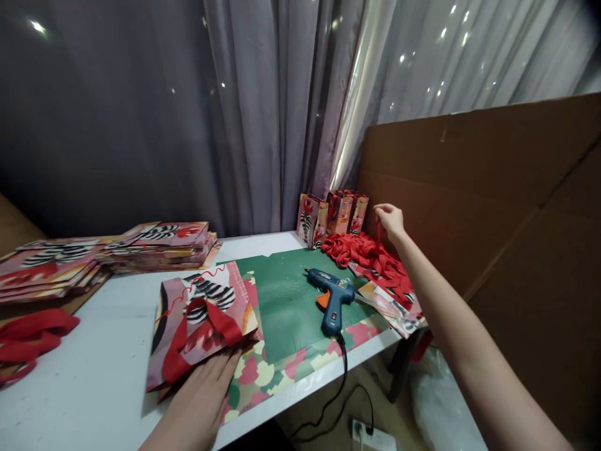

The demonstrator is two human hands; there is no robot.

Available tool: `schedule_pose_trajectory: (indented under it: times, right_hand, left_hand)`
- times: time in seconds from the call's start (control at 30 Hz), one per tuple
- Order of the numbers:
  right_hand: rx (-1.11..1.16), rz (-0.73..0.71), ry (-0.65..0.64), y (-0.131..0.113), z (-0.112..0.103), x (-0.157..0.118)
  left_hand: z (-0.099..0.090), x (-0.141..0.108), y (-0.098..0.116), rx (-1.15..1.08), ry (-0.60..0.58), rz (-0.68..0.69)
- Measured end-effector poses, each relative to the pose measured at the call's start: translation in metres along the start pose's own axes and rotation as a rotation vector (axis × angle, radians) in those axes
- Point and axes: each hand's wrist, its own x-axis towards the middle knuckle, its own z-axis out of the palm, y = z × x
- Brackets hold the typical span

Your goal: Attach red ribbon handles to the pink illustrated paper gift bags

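Observation:
A paper gift bag [206, 351] with a zebra print and a red ribbon handle lies at a slant on the table. My left hand [201, 391] is at its near edge, fingers stretched out flat against it; the fingertips are partly hidden by the bag. On the right, my right hand [390, 220] is raised above a heap of red ribbons [352, 247]. Its fingers pinch a red ribbon [378, 237] that hangs down toward the heap. Between the hands, a blue glue gun [332, 299] with an orange trigger rests on a green mat [286, 307].
Stacks of flat printed bags [159, 247] stand at the back left, with red ribbons [35, 338] in front. Several upright bags [312, 219] are at the back. A cardboard panel [469, 207] borders the right side. The cord [345, 376] drops to a power strip [373, 436].

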Motion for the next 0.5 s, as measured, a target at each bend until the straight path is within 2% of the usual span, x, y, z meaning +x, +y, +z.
schedule_pose_trajectory:
  times: [0.1,0.17,0.27,0.33,0.4,0.5]
  right_hand:
    - [0.257,-0.118,-0.102,-0.047,-0.007,-0.017]
    - [0.605,-0.249,-0.288,-0.078,-0.011,-0.039]
    - [0.856,-0.419,-0.407,-0.111,-0.009,-0.086]
    - [0.943,-0.481,-0.467,-0.121,0.002,-0.120]
    - [0.962,-0.478,-0.505,-0.122,0.020,-0.153]
    - [0.857,-0.510,-0.558,-0.116,0.051,-0.196]
  left_hand:
    - [-0.028,0.019,0.012,-0.004,-0.190,-0.180]
    - [-0.045,0.026,0.020,0.021,-0.295,-0.275]
    - [-0.059,0.032,0.026,0.051,-0.346,-0.329]
    - [-0.063,0.037,0.025,0.040,-0.331,-0.345]
    - [-0.065,0.042,0.022,0.001,-0.301,-0.343]
    - [-0.067,0.052,0.010,-0.060,-0.266,-0.352]
